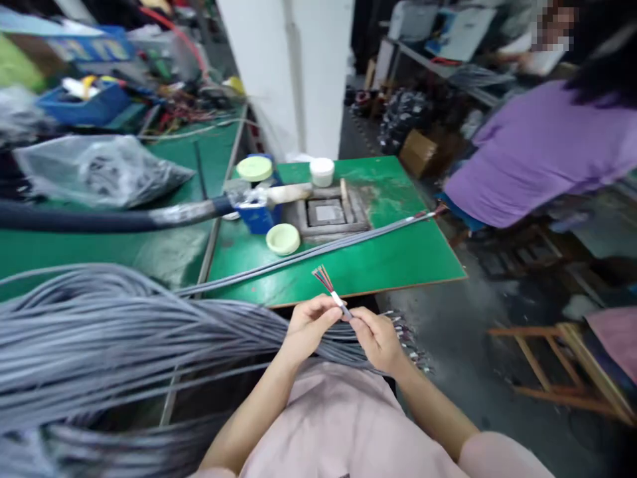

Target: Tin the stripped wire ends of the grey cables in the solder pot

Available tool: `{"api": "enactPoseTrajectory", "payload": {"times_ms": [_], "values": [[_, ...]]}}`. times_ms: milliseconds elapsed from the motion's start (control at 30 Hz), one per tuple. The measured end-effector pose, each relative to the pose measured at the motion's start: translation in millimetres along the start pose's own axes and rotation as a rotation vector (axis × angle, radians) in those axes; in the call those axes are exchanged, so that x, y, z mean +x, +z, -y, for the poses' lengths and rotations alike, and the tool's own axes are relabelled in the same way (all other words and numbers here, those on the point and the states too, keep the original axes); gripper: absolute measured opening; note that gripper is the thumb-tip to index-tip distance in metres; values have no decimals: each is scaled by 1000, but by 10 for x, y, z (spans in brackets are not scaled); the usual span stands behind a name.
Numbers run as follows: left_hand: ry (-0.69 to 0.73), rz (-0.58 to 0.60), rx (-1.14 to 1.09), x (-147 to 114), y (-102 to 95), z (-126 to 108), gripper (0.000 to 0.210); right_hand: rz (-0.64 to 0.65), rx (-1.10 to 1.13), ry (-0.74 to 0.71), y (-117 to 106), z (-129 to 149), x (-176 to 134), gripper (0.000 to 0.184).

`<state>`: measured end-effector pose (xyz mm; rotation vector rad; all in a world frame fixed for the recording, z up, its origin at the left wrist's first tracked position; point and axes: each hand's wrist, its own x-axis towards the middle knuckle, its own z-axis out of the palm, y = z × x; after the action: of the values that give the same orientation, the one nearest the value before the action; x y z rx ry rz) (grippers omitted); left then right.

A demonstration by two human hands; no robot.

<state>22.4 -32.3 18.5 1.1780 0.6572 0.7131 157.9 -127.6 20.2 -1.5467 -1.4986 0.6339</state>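
Note:
Both my hands pinch the end of one grey cable (347, 312) just in front of the green table's edge. My left hand (311, 325) closes on it close to the white band, and my right hand (377, 337) grips it right beside. Past the band, several thin coloured wires (324, 277) fan out, pointing up and left. A thick bundle of grey cables (124, 338) runs from the left and passes under my hands. Its stripped ends (411, 345) hang at the right, over the floor.
On the green table (408, 259) lie more grey cables (318, 251), behind my hands. Farther back are a square metal pot (326, 212), a blue box (259, 218), a pale green dish (283, 239) and a white tub (322, 172). A person in purple (542, 153) is at the right, near a wooden stool (552, 365).

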Motion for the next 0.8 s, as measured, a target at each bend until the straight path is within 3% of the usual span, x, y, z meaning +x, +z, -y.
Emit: {"api": "enactPoseTrajectory", "payload": {"times_ms": [100,300,533,800], "values": [[-64,-31,-150,-59,-44,22,25,63,40,54,127,-4,-38,26],[-77,32,-238,-137,-106,81,25,155,95,77,169,-11,9,31],[-73,-199,-390,-65,-196,113,24,199,144,104,201,-42,-14,30],[-131,-206,-458,-13,-195,49,23,204,181,144,240,-74,-42,31]]}}
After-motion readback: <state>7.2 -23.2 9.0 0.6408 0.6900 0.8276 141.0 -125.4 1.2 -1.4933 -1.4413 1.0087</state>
